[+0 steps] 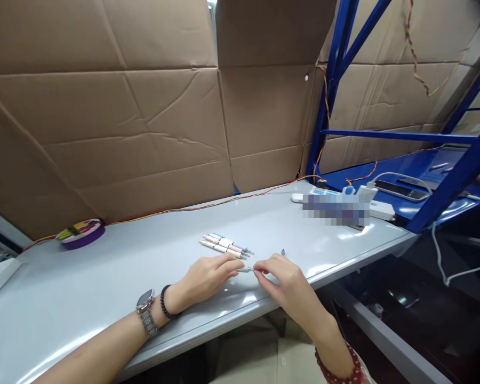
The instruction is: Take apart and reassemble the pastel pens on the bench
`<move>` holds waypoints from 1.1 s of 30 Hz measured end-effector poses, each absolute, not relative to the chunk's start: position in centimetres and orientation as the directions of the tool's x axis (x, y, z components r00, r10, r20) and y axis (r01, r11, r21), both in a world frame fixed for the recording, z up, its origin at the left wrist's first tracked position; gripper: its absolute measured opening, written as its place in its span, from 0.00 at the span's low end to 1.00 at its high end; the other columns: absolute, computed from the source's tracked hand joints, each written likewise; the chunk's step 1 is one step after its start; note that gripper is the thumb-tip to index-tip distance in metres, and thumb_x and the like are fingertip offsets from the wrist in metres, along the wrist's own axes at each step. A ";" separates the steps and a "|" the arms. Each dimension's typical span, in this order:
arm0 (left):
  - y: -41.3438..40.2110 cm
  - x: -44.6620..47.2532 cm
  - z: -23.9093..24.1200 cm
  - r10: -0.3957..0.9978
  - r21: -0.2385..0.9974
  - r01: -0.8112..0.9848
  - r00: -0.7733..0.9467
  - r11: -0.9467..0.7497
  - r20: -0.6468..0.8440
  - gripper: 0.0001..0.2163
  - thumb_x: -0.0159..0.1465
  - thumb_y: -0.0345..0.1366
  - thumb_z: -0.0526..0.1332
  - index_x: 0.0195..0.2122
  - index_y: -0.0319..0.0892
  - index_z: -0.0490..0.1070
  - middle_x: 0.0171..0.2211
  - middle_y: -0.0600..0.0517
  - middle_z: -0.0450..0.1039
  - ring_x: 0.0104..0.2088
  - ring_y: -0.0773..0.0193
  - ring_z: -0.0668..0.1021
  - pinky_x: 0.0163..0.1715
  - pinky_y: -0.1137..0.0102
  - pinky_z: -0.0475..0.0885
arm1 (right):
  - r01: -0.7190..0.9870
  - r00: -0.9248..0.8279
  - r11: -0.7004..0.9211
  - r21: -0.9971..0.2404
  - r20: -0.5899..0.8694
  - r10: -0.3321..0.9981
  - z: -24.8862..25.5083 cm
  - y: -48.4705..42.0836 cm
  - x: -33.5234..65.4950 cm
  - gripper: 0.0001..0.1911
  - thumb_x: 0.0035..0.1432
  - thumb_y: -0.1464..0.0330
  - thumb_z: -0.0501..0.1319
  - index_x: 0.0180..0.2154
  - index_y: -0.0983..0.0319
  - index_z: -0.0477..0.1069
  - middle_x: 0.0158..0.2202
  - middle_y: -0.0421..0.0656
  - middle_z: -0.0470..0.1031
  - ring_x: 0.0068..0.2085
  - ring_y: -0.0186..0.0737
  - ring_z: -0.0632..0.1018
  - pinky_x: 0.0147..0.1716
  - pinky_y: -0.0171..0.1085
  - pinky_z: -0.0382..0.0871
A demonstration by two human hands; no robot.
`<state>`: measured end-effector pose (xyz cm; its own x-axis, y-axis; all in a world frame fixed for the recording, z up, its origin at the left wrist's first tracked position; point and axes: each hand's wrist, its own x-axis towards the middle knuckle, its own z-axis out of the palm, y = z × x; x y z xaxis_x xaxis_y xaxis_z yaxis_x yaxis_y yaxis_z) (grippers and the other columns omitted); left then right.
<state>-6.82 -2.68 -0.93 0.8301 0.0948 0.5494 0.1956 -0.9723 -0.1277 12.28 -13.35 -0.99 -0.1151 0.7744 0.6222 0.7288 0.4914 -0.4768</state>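
My left hand (208, 278) rests on the grey table (104, 277) with its fingers closed round the barrel of a pen (245, 270). My right hand (282, 277) meets it from the right and pinches the pen's tip end. Just beyond my hands lie several pastel pens (224, 244) side by side. A small dark pen part (282, 252) lies on the table behind my right hand.
A purple round tape roll (81, 233) sits at the table's back left. Chargers and a power strip (344, 205) lie at the back right, with a phone (400, 190) on the blue rack (448, 160). Cardboard sheets (144, 117) wall the back. A red-yellow wire (224, 201) runs along them.
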 end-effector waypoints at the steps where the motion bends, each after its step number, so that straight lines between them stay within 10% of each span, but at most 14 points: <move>1: -2.7 -6.8 -1.0 0.093 -0.131 0.195 0.832 -0.972 0.546 0.10 0.69 0.35 0.43 0.44 0.42 0.61 0.34 0.50 0.73 0.26 0.69 0.75 0.20 0.77 0.66 | 0.728 -0.121 0.495 -0.475 0.621 0.774 -1.0 -13.3 12.3 0.07 0.57 0.77 0.56 0.34 0.61 0.69 0.30 0.41 0.74 0.32 0.39 0.72 0.32 0.38 0.65; 33: -3.3 -7.3 0.4 -0.191 -0.461 0.099 0.818 -0.882 0.542 0.08 0.60 0.24 0.52 0.34 0.45 0.62 0.29 0.55 0.71 0.19 0.72 0.66 0.17 0.76 0.58 | 0.712 -0.176 0.554 -0.431 0.655 0.735 -1.0 -13.5 12.0 0.05 0.60 0.73 0.56 0.32 0.62 0.69 0.27 0.41 0.74 0.31 0.37 0.72 0.31 0.36 0.65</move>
